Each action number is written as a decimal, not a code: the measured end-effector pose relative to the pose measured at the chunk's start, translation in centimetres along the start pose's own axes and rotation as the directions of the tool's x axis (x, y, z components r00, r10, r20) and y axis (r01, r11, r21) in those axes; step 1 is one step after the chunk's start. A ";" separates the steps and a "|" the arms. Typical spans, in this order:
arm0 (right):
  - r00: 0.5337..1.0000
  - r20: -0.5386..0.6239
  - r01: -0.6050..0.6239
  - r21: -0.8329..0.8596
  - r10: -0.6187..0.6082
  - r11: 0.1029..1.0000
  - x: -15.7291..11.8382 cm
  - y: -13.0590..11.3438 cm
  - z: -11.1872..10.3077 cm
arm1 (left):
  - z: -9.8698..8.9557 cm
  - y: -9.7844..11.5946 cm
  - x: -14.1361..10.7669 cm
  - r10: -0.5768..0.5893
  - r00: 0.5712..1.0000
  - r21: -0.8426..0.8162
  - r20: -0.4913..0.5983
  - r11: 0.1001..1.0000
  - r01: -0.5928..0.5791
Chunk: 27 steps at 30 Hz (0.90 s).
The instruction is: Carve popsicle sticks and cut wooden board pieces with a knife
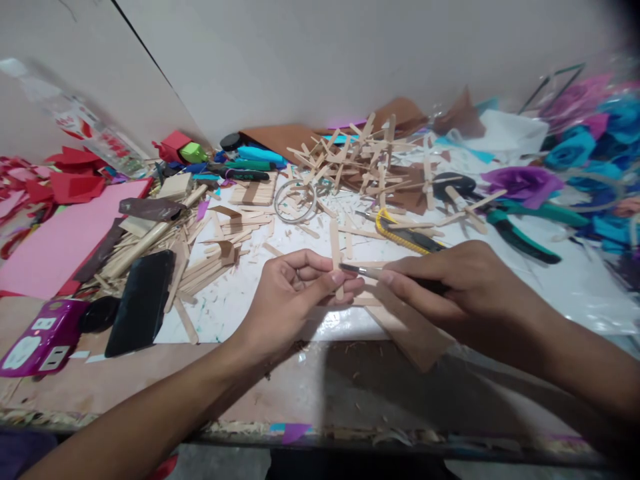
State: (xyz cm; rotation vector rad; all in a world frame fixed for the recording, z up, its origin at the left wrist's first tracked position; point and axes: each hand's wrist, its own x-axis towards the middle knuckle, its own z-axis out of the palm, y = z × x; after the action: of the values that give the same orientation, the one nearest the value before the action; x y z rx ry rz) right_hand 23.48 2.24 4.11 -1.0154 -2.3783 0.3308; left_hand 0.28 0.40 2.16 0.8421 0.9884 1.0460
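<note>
Along the table (290, 387), wooden board shows from the front edge back to the white sheet (220, 313); a clear bottle (93, 128) slants at back left, its contents hard to tell; above the sheet's near part, the right hand (445, 280) grasps a slim metal-ended tool (369, 271), tip at the upright wooden stick (335, 243) that the left hand (297, 283) pinches between thumb and fingers

Left forearm (170, 403), toward seven o'clock, was bare to the edge of view, slim, smooth in outline. Right forearm (575, 353), toward four o'clock, was bare too, its lower side dimmed by shadow. Left fingers (315, 259), near centre, were slender and bare; right fingers (420, 265), toward three o'clock, likewise. Black cloth (360, 465) showed at six o'clock, its folds lost in shadow.
</note>
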 end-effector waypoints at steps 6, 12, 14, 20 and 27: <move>0.996 0.045 -0.083 0.087 0.079 0.993 0.0 0.2 -0.2 | 0.0 0.1 0.0 0.007 1.000 0.029 0.001 1.000 -0.007; 0.998 0.037 -0.057 0.062 0.055 0.996 0.0 0.2 -0.1 | -0.1 0.2 0.0 0.025 0.999 0.122 -0.025 0.992 -0.022; 0.998 0.037 -0.048 0.062 0.045 0.997 0.0 0.2 -0.1 | -0.1 0.2 0.0 0.028 0.999 0.143 -0.030 0.989 -0.024; 0.997 0.053 -0.061 0.069 0.057 0.996 0.1 0.2 -0.2 | 0.2 0.4 -0.1 0.037 0.999 0.158 -0.037 0.987 -0.031; 0.992 0.079 -0.101 0.041 0.098 0.994 0.1 -0.1 -0.2 | 0.3 0.5 -0.2 0.032 0.999 0.175 -0.044 0.984 -0.024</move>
State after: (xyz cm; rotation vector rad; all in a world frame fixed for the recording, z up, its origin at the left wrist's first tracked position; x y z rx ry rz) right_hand 23.45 2.22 4.34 -1.1210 -2.3812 0.4657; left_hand 0.39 0.31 2.80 0.9811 1.1224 1.0172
